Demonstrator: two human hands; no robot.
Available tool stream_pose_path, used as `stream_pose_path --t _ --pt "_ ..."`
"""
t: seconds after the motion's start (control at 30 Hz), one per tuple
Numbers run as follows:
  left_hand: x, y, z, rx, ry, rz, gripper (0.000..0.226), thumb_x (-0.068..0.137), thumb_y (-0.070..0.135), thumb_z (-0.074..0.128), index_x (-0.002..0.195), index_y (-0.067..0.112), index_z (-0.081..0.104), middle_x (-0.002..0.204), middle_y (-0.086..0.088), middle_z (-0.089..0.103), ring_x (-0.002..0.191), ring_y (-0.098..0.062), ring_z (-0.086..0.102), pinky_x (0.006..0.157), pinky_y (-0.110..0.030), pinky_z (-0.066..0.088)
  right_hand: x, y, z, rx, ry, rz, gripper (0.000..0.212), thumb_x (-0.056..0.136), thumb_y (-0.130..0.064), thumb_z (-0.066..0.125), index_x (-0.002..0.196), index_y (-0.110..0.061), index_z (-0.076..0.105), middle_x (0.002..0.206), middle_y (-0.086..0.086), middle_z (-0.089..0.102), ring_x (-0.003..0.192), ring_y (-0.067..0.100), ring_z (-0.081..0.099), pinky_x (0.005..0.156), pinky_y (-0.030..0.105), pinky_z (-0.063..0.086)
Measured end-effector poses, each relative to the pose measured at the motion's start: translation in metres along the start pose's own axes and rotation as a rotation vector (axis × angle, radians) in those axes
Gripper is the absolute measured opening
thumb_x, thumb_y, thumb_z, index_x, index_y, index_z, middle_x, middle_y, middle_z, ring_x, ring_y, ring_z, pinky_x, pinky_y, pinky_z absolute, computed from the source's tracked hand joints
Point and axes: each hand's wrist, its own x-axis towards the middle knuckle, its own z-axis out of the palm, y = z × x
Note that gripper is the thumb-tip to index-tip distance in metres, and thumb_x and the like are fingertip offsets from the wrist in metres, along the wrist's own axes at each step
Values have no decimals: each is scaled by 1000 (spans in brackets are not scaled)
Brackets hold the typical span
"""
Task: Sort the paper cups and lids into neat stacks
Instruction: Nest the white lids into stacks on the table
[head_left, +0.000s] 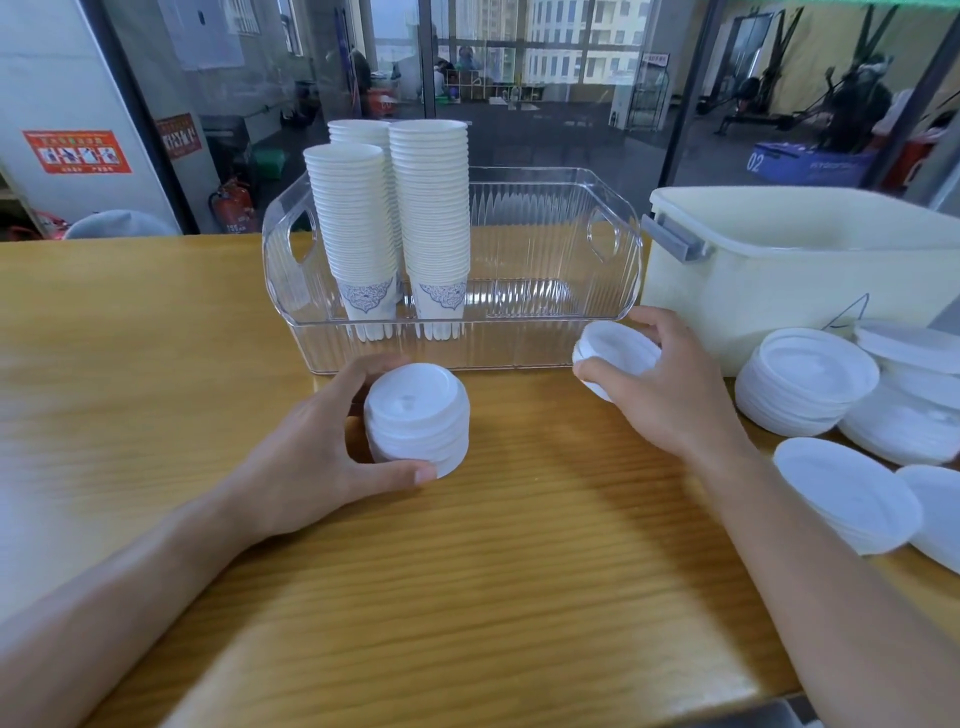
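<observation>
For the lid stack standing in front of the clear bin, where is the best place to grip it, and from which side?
Around its side wall, low down, from the left, as the left hand already does: thumb on the near side, fingers behind. The lid stack is short, round and upright on the table, so probably a wrap spanning all the lids keeps them aligned; pinching the top would lift only some.

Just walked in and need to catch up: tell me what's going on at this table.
A person is sorting white lids at a wooden table. The left hand grips a short stack of lids standing on the table, while the right hand holds a few lids tilted just above it. Three tall stacks of cups already stand in the clear bin. More lids lie in loose piles on the right, beside a pale tub.
</observation>
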Motion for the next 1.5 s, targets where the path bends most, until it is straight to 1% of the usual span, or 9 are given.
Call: stream_pose_path --t 0.13,0.27,0.47,0.6,0.73,0.83,1.13,1.37,1.5 --pt "0 1 0 -10 0 -7 88 59 57 89 135 52 44 126 31 61 125 4 56 98 -8 38 -5 -8 4 284 -100 34 92 73 -58 77 154 -36 39 138 -17 56 120 6 57 92 31 48" --pt "-1 2 -1 -14 -3 -10 88 58 59 88 134 54 43 127 31 61 124 5 56 101 -18 40 -9 -13 9 357 -194 34 76 77 -53 80 145 -37 52 128 -16 66 109 -4 59 78 21 43" --pt "-1 1 -1 -19 -12 -20 90 58 60 88 137 53 43 126 33 60 124 6 55 99 -9 38 -11 -21 14 598 -358 60 74 64 -60 87 125 -22 71 114 -4 76 107 13 70 95 34 50" --pt "-1 1 -2 -15 -14 -19 91 59 59 88 137 51 43 126 35 59 123 8 55 95 0 36 -13 -21 16 746 -545 64 68 65 -37 92 125 -12 69 114 5 77 109 20 73 92 35 55" --pt "-1 1 -2 -10 -15 -20 92 58 63 87 137 52 42 127 33 60 123 10 54 96 -1 36 -16 -17 28 723 -538 24 76 59 -20 98 127 -16 65 126 10 70 111 24 73 92 39 58" --pt "-1 2 -3 -8 -1 -22 93 58 63 86 138 53 42 126 34 59 120 13 54 93 1 35 -18 -12 36 648 -492 -61 87 46 -29 97 125 -26 60 121 5 68 109 19 70 86 35 58" --pt "-1 -3 -7 25 -2 -31 94 65 60 85 144 48 35 125 31 57 119 10 54 95 -1 35 -19 -11 28 549 -562 -246 81 55 -25 94 123 -26 51 135 -9 65 116 17 68 86 38 60" --pt "-1 -1 -8 44 -8 -25 92 71 48 90 145 44 35 125 32 55 118 16 50 90 4 31 -14 -10 17 557 -567 -240 79 49 -31 93 118 -35 55 115 -10 66 96 16 71 76 31 58" --pt "-1 -1 -7 36 -1 -23 90 72 44 91 143 43 37 122 32 57 117 15 52 89 3 32 -15 -12 13 427 -545 -308 78 53 -34 94 121 -33 56 115 -13 67 99 10 70 78 23 56"
